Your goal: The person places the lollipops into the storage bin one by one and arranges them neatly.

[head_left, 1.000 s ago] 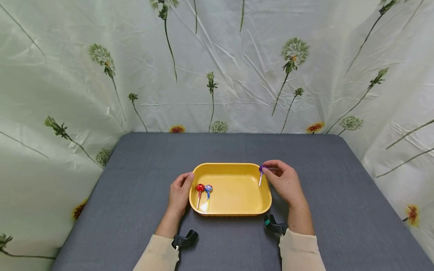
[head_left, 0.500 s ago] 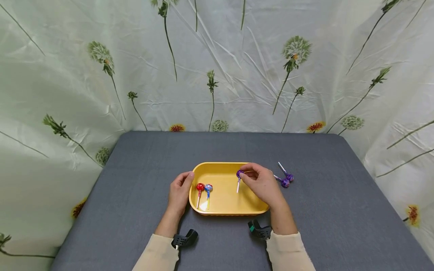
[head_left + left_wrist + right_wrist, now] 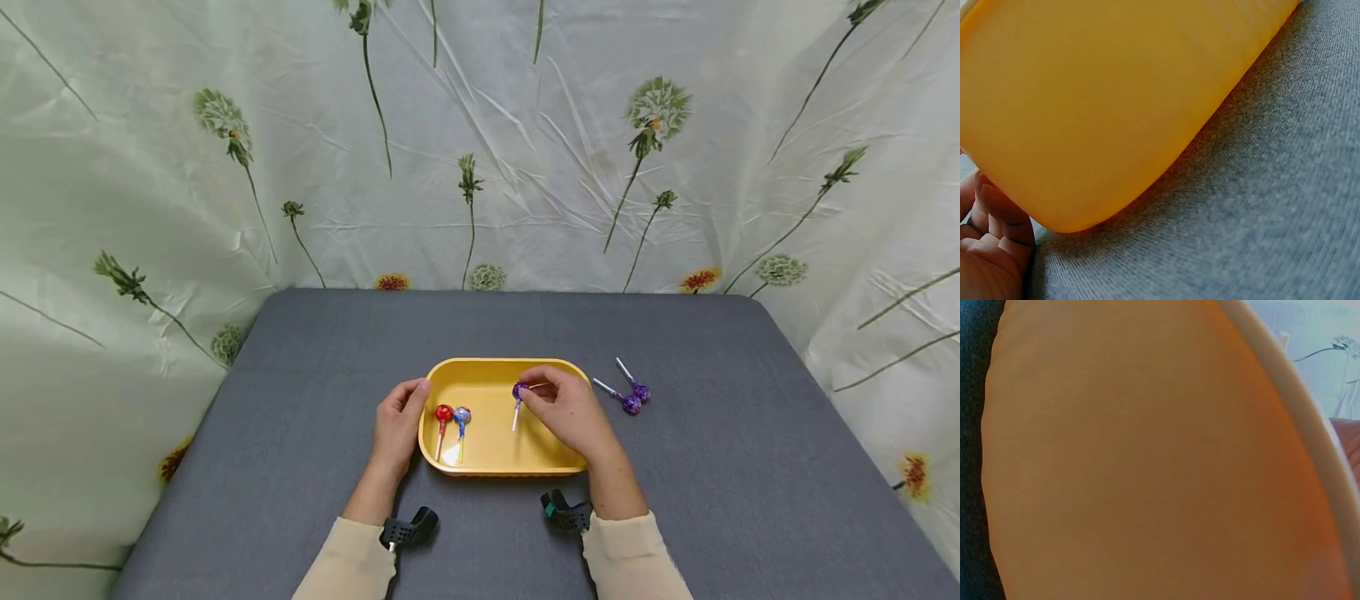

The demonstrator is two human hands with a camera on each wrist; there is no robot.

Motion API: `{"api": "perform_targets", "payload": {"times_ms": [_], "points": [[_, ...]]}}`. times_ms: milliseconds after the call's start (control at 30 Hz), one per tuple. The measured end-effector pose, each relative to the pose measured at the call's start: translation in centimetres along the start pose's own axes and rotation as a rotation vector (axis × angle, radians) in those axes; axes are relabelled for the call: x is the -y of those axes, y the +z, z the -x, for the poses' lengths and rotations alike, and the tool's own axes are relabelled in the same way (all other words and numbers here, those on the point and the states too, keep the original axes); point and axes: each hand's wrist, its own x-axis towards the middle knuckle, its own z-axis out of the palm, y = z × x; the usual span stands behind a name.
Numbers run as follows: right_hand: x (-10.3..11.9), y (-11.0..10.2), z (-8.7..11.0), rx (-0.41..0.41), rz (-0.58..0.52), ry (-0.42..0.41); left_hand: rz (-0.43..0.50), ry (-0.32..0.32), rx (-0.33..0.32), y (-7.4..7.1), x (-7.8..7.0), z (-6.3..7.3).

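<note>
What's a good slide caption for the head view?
Right hand pinches a purple lollipop over a yellow tray as the left hand grips its side.

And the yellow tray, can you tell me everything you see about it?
The yellow tray is long, with rounded corners, raised walls and a thin rim, and it looks like plastic. Its top is open and it sits on the grey table, apparently flat. The left hand grips its rim at the left end. Inside, near that end, lie a red lollipop and a blue lollipop. The right hand holds a purple lollipop over it.
</note>
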Motion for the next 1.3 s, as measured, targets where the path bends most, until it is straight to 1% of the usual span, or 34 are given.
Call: {"api": "perform_targets", "payload": {"times_ms": [267, 433, 633, 800, 1000, 1300], "points": [[0.0, 0.1, -0.1, 0.014, -0.002, 0.018, -0.013, 0.003, -0.009, 0.0, 0.1, -0.2], [0.1, 0.4, -0.2, 0.023, 0.004, 0.011, -0.005, 0.006, -0.01, 0.0, 0.2, -0.3], [0.2, 1.1, 0.0, 0.048, 0.023, -0.017, -0.008, 0.001, -0.013, 0.0, 0.3, -0.3], [0.5, 1.8, 0.2, 0.071, 0.038, -0.048, -0.005, 0.013, -0.011, 0.0, 0.1, -0.2], [1.0, 2.8, 0.2, 0.072, 0.13, -0.079, -0.005, 0.016, -0.014, -0.1, 0.1, -0.3], [1.5, 4.7, 0.1, 0.136, 0.294, -0.133, 0.005, 0.012, -0.017, 0.0, 0.1, -0.4]]}}
